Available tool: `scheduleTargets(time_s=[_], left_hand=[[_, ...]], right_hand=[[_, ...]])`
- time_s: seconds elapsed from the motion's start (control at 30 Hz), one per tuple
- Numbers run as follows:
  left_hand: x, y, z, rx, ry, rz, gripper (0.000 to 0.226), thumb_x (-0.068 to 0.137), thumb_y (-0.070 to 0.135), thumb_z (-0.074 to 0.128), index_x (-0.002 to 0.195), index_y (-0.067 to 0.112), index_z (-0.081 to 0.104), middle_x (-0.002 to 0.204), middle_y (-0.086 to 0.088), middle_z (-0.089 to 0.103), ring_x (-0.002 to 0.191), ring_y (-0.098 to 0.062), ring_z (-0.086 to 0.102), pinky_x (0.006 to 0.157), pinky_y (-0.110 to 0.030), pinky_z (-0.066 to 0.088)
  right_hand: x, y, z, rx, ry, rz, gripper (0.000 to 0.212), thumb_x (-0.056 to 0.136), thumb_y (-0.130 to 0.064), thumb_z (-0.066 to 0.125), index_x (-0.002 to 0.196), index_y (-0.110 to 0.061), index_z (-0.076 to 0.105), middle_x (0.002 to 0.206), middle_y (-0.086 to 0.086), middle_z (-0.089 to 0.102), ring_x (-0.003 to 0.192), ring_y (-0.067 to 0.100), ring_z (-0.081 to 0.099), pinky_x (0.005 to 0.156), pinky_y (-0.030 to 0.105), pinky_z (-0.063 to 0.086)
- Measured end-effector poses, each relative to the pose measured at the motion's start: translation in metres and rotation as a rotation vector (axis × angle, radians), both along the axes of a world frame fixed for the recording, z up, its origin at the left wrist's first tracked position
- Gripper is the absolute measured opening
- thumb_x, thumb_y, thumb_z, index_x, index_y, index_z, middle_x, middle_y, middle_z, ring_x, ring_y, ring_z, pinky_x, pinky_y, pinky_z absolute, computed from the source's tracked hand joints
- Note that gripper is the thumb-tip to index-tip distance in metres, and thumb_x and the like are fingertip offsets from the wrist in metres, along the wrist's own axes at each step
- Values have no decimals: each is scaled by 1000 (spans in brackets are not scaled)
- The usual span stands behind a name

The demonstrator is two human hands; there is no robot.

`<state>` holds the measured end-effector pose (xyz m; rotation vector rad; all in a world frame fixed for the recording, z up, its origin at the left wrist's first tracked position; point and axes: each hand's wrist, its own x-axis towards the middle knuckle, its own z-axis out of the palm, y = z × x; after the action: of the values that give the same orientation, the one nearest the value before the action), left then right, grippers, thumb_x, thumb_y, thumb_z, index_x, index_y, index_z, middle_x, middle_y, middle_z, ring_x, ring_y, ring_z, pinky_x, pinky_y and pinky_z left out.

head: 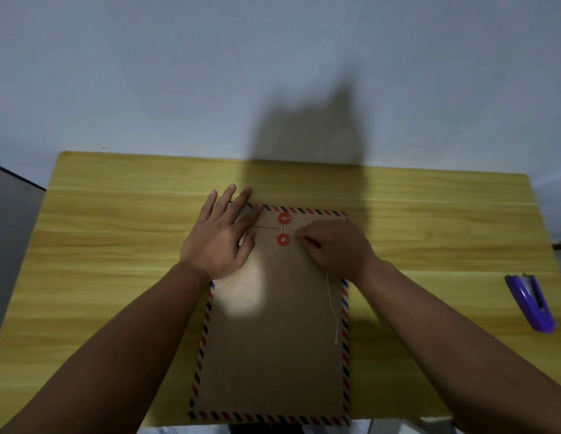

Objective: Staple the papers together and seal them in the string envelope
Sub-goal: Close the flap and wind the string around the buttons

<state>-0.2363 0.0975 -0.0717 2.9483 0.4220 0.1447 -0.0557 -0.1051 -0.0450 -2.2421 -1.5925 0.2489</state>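
The envelope (273, 339) lies flap-down on the table (116, 245), contents hidden. The left hand (221, 236) presses flat; the right hand (338, 249) pinches the string (332, 305).

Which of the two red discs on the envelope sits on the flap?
The upper red disc, above the flap's edge line near the striped top border; the lower red disc lies on the envelope body.

Both forearms were bare from the lower frame edge to the wrists; no sleeve showed in view. Left hand (221, 238) and right hand (342, 250) were bare, without gloves. No ring, watch or band was visible on fingers or wrists. Nails looked short and unpainted.
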Motion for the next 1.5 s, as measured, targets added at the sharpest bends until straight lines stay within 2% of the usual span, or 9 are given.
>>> scheduleTargets(time_s=[0.13,0.3,0.5,0.73,0.87,1.07,1.23,1.4,1.5], left_hand=[[-1,-1,0,-1,-2,3,53,105,41,35,156,29,45,170,-7,29,162,-31,12,129,-56,13],[-1,0,0,-7,-23,-3,53,105,40,39,156,28,46,170,-7,30,161,-32,14,129,-57,14],[-1,0,0,-13,-39,-2,53,105,40,39,155,27,47,169,-8,32,161,-32,16,129,-57,15],[-1,1,-1,-8,-33,-6,53,106,41,38,157,28,45,170,-8,29,161,-31,12,130,-56,12],[-1,2,-2,-9,-26,-7,54,105,42,38,157,28,44,170,-7,28,162,-31,12,129,-56,12],[-2,2,-3,-12,-22,-9,54,105,42,36,157,28,44,170,-7,29,162,-31,12,129,-57,13],[-1,2,-3,-8,-17,-16,55,105,43,35,156,28,45,170,-8,28,161,-32,12,128,-58,14],[0,2,-2,-21,-18,-20,51,103,41,40,151,25,51,169,-9,32,161,-33,15,127,-59,17],[-1,2,-2,-5,-10,-13,54,104,41,37,157,28,44,169,-8,30,161,-32,13,128,-57,14]], right_hand=[[-18,-5,4,-19,-28,23,17,92,-20,63,94,-16,79,92,-1,79,80,22,74,59,35,58],[-38,-9,5,-107,8,-58,26,94,-26,53,95,-17,77,90,-1,77,79,22,72,65,38,58],[-53,-6,10,-210,-80,-86,16,92,-16,59,83,-15,73,75,2,70,63,22,66,52,29,43],[-63,6,20,-321,7,-91,22,100,-20,47,106,-14,68,100,6,69,90,24,64,70,32,40],[-68,15,22,-383,27,-83,25,104,-25,45,117,-15,64,110,6,68,100,24,64,82,35,47],[-59,39,37,-417,-75,87,21,105,-25,43,112,-19,62,107,3,68,94,21,64,71,32,37],[-40,73,58,-528,-192,320,31,107,-20,40,128,-18,62,124,5,67,112,27,65,72,33,35],[-16,102,59,-548,-280,335,22,100,-25,52,114,-24,68,115,4,70,104,29,67,67,33,37],[3,103,52,-460,-208,241,24,97,-30,53,112,-28,72,115,2,70,107,27,65,70,33,41]])
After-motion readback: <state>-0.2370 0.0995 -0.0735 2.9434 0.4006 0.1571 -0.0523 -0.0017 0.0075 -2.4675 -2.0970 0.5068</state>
